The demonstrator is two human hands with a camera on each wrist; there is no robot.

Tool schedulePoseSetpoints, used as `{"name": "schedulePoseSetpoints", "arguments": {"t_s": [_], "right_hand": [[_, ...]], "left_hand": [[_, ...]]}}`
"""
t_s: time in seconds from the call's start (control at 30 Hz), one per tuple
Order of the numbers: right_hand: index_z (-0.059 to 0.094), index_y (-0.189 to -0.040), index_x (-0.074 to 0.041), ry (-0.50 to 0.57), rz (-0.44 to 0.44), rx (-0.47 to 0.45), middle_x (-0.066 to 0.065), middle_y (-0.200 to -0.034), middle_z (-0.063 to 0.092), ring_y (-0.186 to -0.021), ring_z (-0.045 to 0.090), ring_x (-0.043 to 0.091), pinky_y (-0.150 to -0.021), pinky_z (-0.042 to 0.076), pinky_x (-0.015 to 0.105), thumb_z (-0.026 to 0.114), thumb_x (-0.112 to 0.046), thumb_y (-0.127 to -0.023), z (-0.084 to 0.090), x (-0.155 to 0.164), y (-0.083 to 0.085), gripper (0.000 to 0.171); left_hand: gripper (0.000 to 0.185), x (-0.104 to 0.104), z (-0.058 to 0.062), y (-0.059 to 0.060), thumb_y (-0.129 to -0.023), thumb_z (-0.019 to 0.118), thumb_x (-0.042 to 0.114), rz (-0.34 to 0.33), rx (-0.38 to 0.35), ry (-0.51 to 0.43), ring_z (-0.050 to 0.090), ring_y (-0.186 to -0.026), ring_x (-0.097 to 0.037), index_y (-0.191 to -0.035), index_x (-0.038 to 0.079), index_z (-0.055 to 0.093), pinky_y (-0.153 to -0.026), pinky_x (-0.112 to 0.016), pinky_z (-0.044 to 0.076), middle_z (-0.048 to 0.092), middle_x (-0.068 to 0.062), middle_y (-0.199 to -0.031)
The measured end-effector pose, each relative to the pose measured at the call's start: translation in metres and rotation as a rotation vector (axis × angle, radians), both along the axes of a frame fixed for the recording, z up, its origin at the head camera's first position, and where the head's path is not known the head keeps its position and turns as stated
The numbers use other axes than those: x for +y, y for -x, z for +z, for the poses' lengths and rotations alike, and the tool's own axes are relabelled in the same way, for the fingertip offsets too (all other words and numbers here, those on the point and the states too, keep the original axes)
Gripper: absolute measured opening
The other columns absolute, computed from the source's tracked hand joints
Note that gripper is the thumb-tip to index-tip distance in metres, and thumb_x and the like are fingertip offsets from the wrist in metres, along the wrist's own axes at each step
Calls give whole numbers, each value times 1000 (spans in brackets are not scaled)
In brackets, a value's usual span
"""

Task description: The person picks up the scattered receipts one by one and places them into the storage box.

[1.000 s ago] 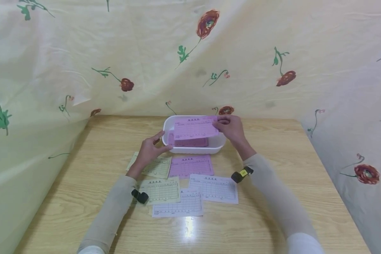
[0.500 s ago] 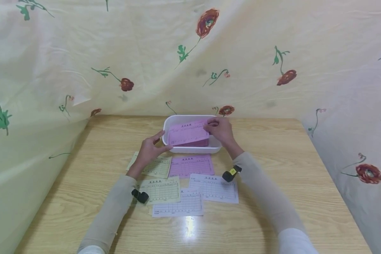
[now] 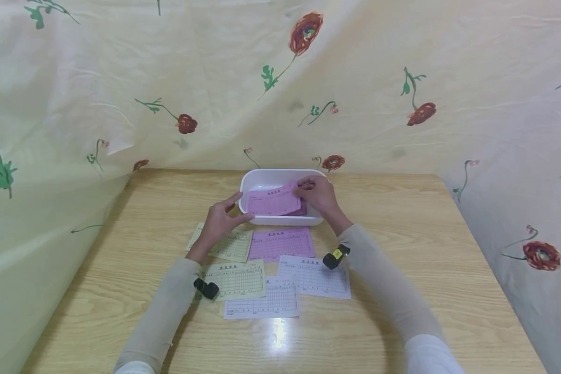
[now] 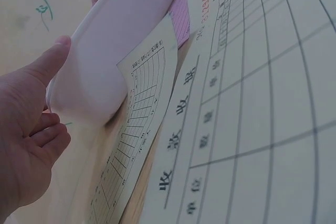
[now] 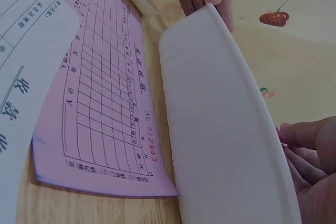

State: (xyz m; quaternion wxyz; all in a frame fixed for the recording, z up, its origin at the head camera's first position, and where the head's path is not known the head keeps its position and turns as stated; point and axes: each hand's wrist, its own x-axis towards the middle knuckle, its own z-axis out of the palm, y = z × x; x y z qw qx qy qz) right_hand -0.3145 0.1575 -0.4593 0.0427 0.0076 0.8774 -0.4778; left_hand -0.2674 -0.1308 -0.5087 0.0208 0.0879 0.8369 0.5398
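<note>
A pink slip (image 3: pixel 273 201) is pinched at its 3 o'clock end by the curled fingers of the right hand (image 3: pixel 317 195), and it is held tilted inside the white tray (image 3: pixel 280 220), over another pink sheet that lies on the tray's floor. The tray's 9 o'clock corner is touched by the left hand (image 3: pixel 221 221), whose fingers are spread and nearly straight, with the thumb laid along the wall. The tray is set at 12 o'clock on the wooden table (image 3: pixel 402 270). At 6 o'clock from the tray, a second pink form (image 3: pixel 281 243) is laid flat, flanked at 9 o'clock by a yellow form (image 3: pixel 229 246). Nearer the person, another yellow form (image 3: pixel 236 280) and two white forms (image 3: pixel 315 277) are spread, partly overlapping. The table is backed by a flowered cloth (image 3: pixel 280 83).
</note>
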Motion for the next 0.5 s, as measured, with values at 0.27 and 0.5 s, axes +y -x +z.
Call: {"name": "schedulePoseSetpoints", "arguments": {"t_s": [0.27, 0.5], "right_hand": [[72, -114, -3, 19, 36, 42, 15, -109, 75, -99, 74, 28, -85, 64, 37, 76, -16, -94, -1, 3, 1, 24], [71, -121, -4, 55, 124, 77, 15, -113, 74, -95, 75, 25, -88, 63, 43, 73, -22, -97, 10, 14, -3, 30]], "left_hand": [[90, 1, -1, 0, -80, 87, 44, 8, -3, 5, 40, -146, -38, -153, 10, 46, -117, -47, 42, 35, -9, -163], [90, 1, 1, -1, -80, 87, 44, 6, -8, 5, 40, -146, -39, -153, 9, 46, -117, -47, 42, 36, -8, -163]]}}
